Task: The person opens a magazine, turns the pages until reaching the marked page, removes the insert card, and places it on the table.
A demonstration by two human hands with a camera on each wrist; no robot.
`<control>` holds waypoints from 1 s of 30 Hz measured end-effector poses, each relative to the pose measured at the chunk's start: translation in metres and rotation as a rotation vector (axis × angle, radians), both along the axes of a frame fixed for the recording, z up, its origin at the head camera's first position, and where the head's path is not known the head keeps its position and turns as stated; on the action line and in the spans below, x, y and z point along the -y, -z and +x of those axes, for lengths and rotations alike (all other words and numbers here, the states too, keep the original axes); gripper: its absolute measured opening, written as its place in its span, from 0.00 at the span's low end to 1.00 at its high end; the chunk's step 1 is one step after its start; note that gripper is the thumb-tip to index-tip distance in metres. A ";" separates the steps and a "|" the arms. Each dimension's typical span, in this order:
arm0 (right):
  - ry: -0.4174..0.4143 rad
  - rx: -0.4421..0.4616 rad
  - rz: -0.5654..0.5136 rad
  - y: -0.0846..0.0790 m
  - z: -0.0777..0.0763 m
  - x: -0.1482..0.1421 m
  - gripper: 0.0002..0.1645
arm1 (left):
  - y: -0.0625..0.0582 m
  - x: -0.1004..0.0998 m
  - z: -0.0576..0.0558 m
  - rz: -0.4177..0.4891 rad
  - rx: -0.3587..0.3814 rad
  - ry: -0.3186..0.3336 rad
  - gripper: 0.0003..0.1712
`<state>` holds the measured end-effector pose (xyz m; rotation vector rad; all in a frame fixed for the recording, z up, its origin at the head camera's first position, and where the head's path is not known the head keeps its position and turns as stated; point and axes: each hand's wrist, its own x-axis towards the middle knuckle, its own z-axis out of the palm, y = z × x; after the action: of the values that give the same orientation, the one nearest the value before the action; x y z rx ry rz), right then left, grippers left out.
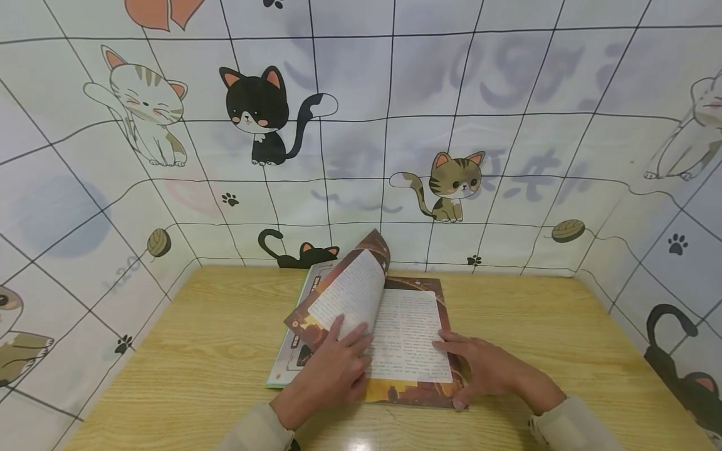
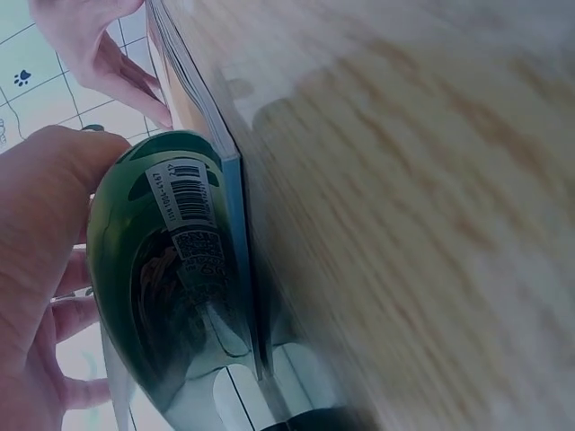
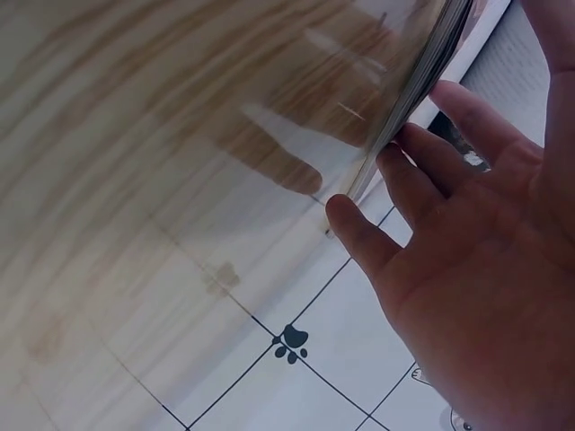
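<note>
An open magazine (image 1: pixel 408 338) with printed text and brown-orange page borders lies on the wooden table. One page (image 1: pixel 352 291) on its left side is lifted and curls over, its top corner pointing up. My left hand (image 1: pixel 335 369) rests on the lower part of this curled page with its fingers spread. In the left wrist view, its thumb is beside a bulging glossy green cover (image 2: pixel 166 260) with a barcode. My right hand (image 1: pixel 487 366) lies at the magazine's right edge, fingertips on the page and thumb near the lower corner. Its fingers touch the page edges in the right wrist view.
The light wooden table (image 1: pixel 524 326) extends to both sides of the magazine. Behind it and at the sides hangs a white grid-patterned covering (image 1: pixel 361 144) printed with cartoon cats, paw prints and yarn balls.
</note>
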<state>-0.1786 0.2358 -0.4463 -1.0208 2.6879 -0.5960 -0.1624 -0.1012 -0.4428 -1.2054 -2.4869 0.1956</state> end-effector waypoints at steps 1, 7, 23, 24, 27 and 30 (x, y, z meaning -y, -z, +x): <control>-0.007 -0.005 -0.006 0.000 0.000 0.000 0.67 | 0.000 0.000 0.000 0.003 0.001 -0.006 0.09; -0.029 -0.023 -0.028 0.001 0.001 -0.002 0.65 | 0.002 0.001 0.000 0.026 0.027 -0.030 0.10; -0.013 -0.004 -0.029 0.005 0.000 -0.003 0.66 | 0.004 0.002 0.003 0.070 0.126 -0.128 0.09; -0.017 -0.006 -0.032 0.005 0.000 -0.003 0.66 | 0.004 0.002 0.003 0.072 0.130 -0.133 0.09; -0.026 -0.012 -0.035 0.004 0.000 -0.003 0.66 | 0.003 0.003 0.003 0.078 0.167 -0.155 0.10; -0.023 -0.015 -0.026 0.002 0.000 -0.002 0.66 | 0.001 0.004 0.004 0.079 0.209 -0.180 0.12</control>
<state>-0.1785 0.2377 -0.4485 -1.0656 2.6846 -0.6235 -0.1588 -0.1048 -0.4435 -1.0165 -2.7567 0.0171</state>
